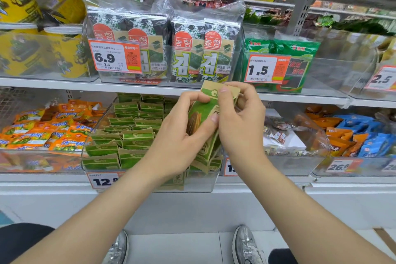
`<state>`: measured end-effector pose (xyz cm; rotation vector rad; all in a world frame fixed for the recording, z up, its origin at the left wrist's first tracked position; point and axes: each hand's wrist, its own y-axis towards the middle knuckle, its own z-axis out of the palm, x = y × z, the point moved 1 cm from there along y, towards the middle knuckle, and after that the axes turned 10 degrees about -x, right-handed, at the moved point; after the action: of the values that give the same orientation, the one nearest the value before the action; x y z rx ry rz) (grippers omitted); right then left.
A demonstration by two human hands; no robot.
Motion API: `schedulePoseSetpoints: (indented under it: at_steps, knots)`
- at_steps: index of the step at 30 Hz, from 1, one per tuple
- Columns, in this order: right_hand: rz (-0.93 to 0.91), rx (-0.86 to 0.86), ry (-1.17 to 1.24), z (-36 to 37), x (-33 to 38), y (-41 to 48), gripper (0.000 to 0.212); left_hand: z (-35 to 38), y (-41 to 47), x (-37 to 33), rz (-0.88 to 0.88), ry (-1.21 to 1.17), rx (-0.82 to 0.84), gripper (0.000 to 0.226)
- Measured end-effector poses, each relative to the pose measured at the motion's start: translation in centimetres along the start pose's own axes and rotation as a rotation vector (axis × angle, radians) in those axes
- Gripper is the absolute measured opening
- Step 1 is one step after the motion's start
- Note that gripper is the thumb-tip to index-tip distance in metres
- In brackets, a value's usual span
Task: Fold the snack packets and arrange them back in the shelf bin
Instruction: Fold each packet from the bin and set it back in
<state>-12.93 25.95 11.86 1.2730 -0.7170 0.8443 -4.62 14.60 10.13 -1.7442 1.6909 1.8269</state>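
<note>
Head view, person facing the store shelving, both bare forearms reaching in. The left hand point(182, 133) gripped a green-and-tan snack packet point(204, 111) from the left side, fingers curled round its edge and thumb laid across its lower front. The right hand point(240, 122) pinched the same packet at its tan top edge, thumb on the front face, fingers curled behind; how the hidden fingers lay could not be told. The packet was held upright and slightly tilted in the air, in front of the shelf lip and above the right front part of the clear shelf bin point(199, 185). In that bin, folded packets point(132, 135) of the same green-and-tan kind lay in overlapping rows across the left and middle. More of them, unfolded point(205, 158), stood loose at the right front corner, partly hidden by the hands. A price tag reading 12.8 point(105, 180) sat on the bin's front, its right end covered by the left forearm. The neighbouring bin on the left held orange packets point(42, 130); bins to the right held brown-and-clear bags point(285, 135) and blue packets point(364, 133). On the shelf above stood Korean seaweed multipacks point(188, 49) with a 6.9 tag point(113, 57), small green seaweed packets point(300, 60) with a 1.5 tag point(265, 69), and yellow canisters point(64, 53). Two silver shoes point(246, 244) showed on the floor.
</note>
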Motion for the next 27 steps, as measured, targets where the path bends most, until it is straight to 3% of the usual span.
schedulePoseSetpoints:
  at_steps: [4,9,12,17,21,27]
  knots:
    - [0.174,0.096,0.176,0.6,-0.4,-0.4,0.025,0.3,0.5,0.8,-0.181,-0.209,-0.079,0.04]
    - [0.362,0.232,0.308,0.7,-0.6,-1.5,0.019,0.1,0.7,0.5,-0.273,-0.384,-0.154,0.055]
    - [0.495,0.21,0.331,0.4,-0.1,-1.3,0.014,0.0,1.0,0.5,-0.259,-0.394,-0.168,0.044]
    - [0.519,0.198,0.337,0.5,0.2,-1.3,0.024,-0.1,1.0,-0.1,-0.354,-0.467,-0.146,0.006]
    - [0.538,0.177,0.347,0.5,-0.1,-1.3,0.032,-0.2,1.1,-0.3,-0.441,-0.515,-0.117,0.004]
    - [0.491,0.2,0.362,0.4,-0.1,-1.2,0.025,-0.4,1.3,-0.1,-0.477,-0.579,-0.145,0.007]
